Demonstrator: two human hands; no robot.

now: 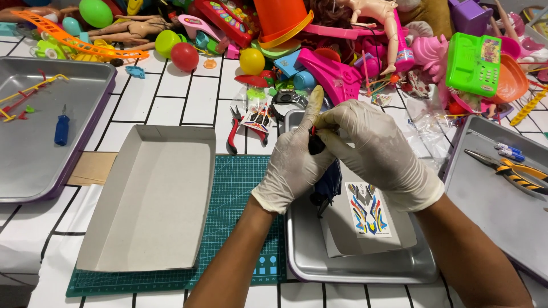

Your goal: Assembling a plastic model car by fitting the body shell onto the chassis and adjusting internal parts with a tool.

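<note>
Both gloved hands meet above the metal tray [308, 268], itself at 6 o'clock on the table; the left hand [294, 162] wraps a small dark object [315, 142], index finger extended, while the right hand [379, 154] pinches its top with thumb and forefinger; a steady grip held low over the tray, above the sticker sheet [368, 209], seems wise; the object's form is largely hidden; the toy pile [342, 51] at 12 o'clock runs off-frame.
</note>
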